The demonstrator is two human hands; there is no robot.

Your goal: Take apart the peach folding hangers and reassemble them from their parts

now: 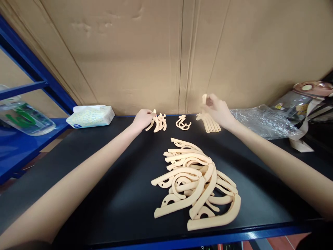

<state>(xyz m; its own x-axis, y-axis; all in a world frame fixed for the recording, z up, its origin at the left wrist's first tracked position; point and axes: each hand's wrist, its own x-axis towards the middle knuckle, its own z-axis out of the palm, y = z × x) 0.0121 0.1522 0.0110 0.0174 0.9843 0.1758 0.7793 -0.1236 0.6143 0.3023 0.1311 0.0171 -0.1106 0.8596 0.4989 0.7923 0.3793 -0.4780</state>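
Beige curved pieces [171,209]: three small groups, one large pile [237,204]

Partly done, it seems: left group [156,124], middle group [183,118] and right group [209,124], about five pieces, line the surface [117,194], upper centre. The overlapping pile, lower centre, appears left over, uncountable. Left hand [142,119] pinches one piece; right hand [217,108] grips another.

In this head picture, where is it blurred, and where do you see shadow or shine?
Head view: the right hand and its wooden piece look slightly smeared; a dark, soft-edged shadow runs beside the right forearm on the black tabletop; bright glints streak the crumpled clear plastic.
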